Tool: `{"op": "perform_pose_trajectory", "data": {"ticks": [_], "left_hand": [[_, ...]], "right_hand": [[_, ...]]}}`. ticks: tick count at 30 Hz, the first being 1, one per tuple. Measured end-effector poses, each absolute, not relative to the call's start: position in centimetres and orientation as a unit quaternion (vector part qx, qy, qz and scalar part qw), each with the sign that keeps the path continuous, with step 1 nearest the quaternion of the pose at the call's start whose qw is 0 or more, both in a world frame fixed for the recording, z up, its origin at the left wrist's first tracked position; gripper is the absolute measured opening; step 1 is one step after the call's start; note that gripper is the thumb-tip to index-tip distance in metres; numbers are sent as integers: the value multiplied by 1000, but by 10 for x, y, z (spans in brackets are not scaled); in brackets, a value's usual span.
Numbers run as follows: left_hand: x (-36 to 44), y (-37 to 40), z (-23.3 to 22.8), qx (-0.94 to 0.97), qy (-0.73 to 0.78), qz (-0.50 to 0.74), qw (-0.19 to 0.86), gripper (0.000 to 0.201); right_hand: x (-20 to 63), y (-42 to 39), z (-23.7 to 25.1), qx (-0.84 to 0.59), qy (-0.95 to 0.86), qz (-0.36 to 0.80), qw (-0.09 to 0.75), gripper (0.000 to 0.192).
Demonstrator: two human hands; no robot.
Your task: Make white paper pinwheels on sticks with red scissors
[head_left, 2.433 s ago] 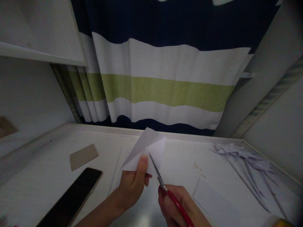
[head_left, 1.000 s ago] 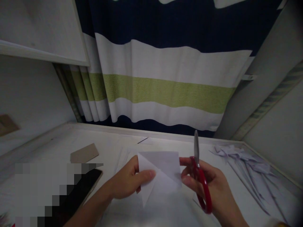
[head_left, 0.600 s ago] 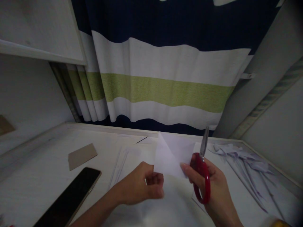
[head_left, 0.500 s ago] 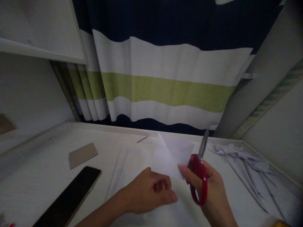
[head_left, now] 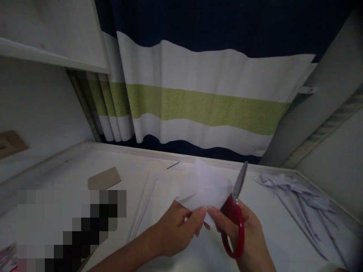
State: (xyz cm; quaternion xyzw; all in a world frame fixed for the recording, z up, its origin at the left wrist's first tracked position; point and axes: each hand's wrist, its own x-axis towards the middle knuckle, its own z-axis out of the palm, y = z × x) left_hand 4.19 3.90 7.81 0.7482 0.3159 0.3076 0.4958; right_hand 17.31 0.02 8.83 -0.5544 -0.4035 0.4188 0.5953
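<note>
A white sheet of paper (head_left: 204, 181) with fold creases is held up over the desk between my two hands. My left hand (head_left: 181, 226) pinches its lower edge between thumb and fingers. Right beside that, the thumb of my right hand (head_left: 249, 234) presses on the same edge. Red-handled scissors (head_left: 236, 215) hang on my right hand, the blades pointing up and away past the paper's right side. The blades look closed together. Some of the fingers behind the paper are hidden.
Thin white sticks (head_left: 143, 206) lie left of my hands on the white desk (head_left: 159, 257). A grey-brown card (head_left: 104, 178) is farther left, behind a pixelated patch. White paper pieces on thin stems (head_left: 295, 192) lie at right. A striped curtain (head_left: 198, 105) hangs behind.
My left hand has moved up to the paper and taken hold of its lower edge. The paper's folds have shifted. The scissors have moved slightly left and down with my right hand.
</note>
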Motion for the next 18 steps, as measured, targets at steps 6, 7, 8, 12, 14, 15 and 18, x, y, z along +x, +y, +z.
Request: {"op": "perform_pose_trajectory", "data": {"ticks": [6, 7, 8, 12, 14, 15, 18], "left_hand": [[37, 41, 84, 708, 352, 345, 506, 45], [34, 42, 85, 696, 364, 354, 508, 46], [31, 44, 87, 683, 374, 364, 512, 47], [21, 49, 92, 639, 378, 428, 516, 45], [18, 50, 95, 630, 375, 457, 504, 41], [16, 50, 97, 630, 377, 465, 495, 40], [12, 49, 103, 640, 387, 475, 464, 40]], "right_hand": [[178, 1, 79, -509, -459, 459, 565, 27], [178, 1, 78, -486, -475, 475, 560, 31], [178, 1, 77, -466, -490, 487, 552, 35], [175, -4, 74, -442, -551, 507, 493, 42], [172, -8, 73, -436, -571, 507, 476, 46], [170, -11, 72, -436, -576, 505, 473, 49], [166, -19, 70, -461, -570, 514, 445, 52]]}}
